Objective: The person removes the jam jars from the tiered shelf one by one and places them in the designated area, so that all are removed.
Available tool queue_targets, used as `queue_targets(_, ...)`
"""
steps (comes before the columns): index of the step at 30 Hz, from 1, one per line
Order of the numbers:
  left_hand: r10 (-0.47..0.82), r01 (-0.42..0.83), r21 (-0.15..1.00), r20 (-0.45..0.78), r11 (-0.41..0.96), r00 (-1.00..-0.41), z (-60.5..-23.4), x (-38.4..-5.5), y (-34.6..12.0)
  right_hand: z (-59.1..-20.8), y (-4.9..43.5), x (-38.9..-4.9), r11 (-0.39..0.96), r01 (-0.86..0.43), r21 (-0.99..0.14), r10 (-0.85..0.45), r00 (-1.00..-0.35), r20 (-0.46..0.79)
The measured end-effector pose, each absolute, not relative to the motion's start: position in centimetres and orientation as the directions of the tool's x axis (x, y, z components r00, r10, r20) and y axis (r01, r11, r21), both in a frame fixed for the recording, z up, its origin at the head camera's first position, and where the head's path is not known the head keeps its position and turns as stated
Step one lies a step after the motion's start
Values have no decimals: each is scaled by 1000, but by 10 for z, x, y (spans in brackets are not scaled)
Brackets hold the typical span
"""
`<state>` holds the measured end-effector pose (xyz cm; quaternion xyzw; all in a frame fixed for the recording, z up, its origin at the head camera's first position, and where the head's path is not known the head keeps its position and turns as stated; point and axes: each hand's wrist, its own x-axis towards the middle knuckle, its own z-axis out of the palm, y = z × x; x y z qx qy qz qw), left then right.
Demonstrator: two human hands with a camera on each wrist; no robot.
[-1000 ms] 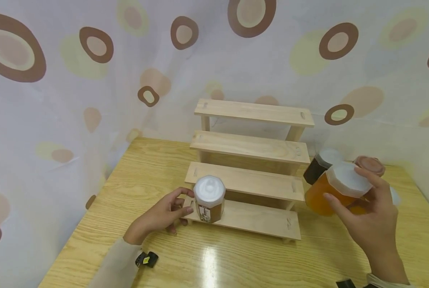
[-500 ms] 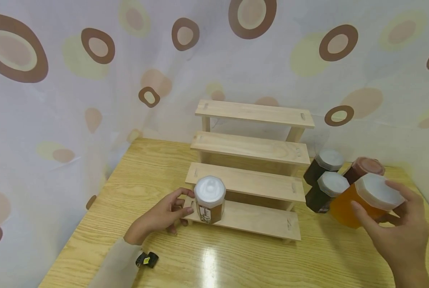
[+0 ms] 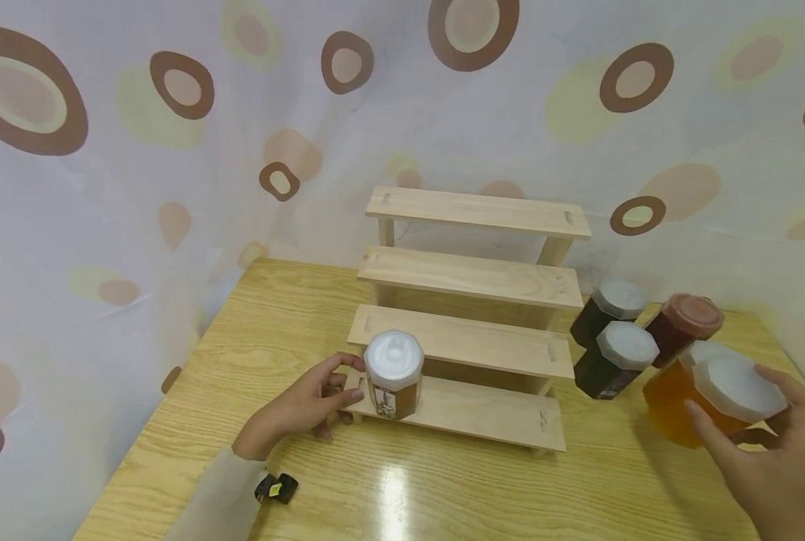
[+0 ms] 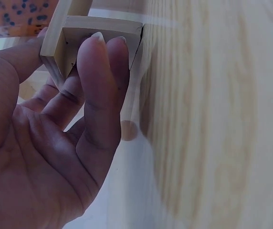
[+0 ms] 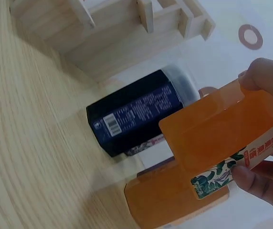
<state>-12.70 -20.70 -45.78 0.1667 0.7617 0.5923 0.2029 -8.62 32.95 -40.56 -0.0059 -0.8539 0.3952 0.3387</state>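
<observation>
My left hand (image 3: 301, 409) grips the left end of the lowest step of a wooden tiered shelf (image 3: 490, 413), thumb above and curled fingers below. Beside its fingertips, a white-lidded jar (image 3: 394, 383) with brownish contents and a picture label stands upright on that step. At the right, my right hand (image 3: 777, 451) holds a white-lidded jar of amber contents (image 5: 213, 129), tilted, between thumb and fingers. Behind it, partly hidden, stands another amber jar (image 5: 170, 195). In the right wrist view the held jar overlaps this one; I cannot tell whether they touch.
Two dark jars with white lids, a nearer one (image 3: 612, 364) and a farther one (image 3: 608, 312), stand right of the shelf. A dark red jar with a reddish lid (image 3: 686, 319) is beside them. A patterned cloth (image 3: 456, 120) hangs behind the wooden table (image 3: 456, 488).
My right hand has carried the amber jar rightward and slightly toward me, away from the shelf, uncovering the nearer dark jar. The left hand and the jar on the step have stayed put.
</observation>
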Motion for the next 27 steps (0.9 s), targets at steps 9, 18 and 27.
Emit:
queue_targets(9, 500, 18, 973, -102, 231, -860, -458, -127, -207, -425, 344, -80, 680, -216, -701, 299, -791, 534)
queue_targets(18, 500, 23, 973, -98, 230, -861, -460, -127, -207, -435, 346, -72, 683, -36, -729, 411, -807, 425)
queue_targets(27, 511, 34, 975, -86, 220, -855, -461, -127, -207, -445, 349, -63, 637, 69, -768, 490, -805, 334)
